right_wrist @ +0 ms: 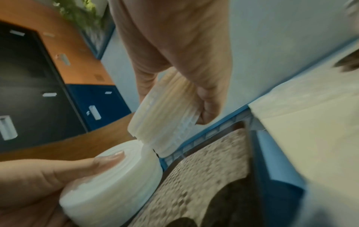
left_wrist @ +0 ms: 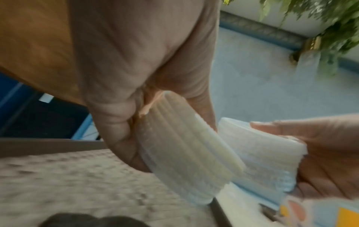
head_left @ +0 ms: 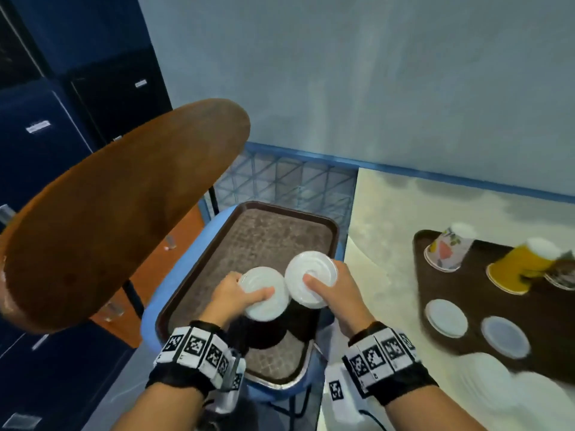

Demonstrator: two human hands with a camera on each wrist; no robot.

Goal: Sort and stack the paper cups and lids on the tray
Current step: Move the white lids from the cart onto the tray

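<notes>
My left hand (head_left: pixel 255 287) grips a stack of white lids (head_left: pixel 264 295), thumb on top; the left wrist view shows the stack (left_wrist: pixel 184 153) edge-on between thumb and fingers. My right hand (head_left: pixel 320 272) holds a second stack of white lids (head_left: pixel 311 276), tilted, which is also seen edge-on (right_wrist: pixel 165 110) in the right wrist view. The two stacks meet edge to edge above the near half of a brown textured tray (head_left: pixel 264 231) on a blue stool. Beneath the lids lie dark round shapes (head_left: pixel 264 332); I cannot tell what they are.
On the table to the right, a second dark tray (head_left: pixel 435 281) carries a patterned cup (head_left: pixel 448 248), a yellow cup (head_left: pixel 516 269) and single lids (head_left: pixel 446 318). A brown chair back (head_left: pixel 109 213) stands on the left, and blue lockers (head_left: pixel 37 150) lie behind it.
</notes>
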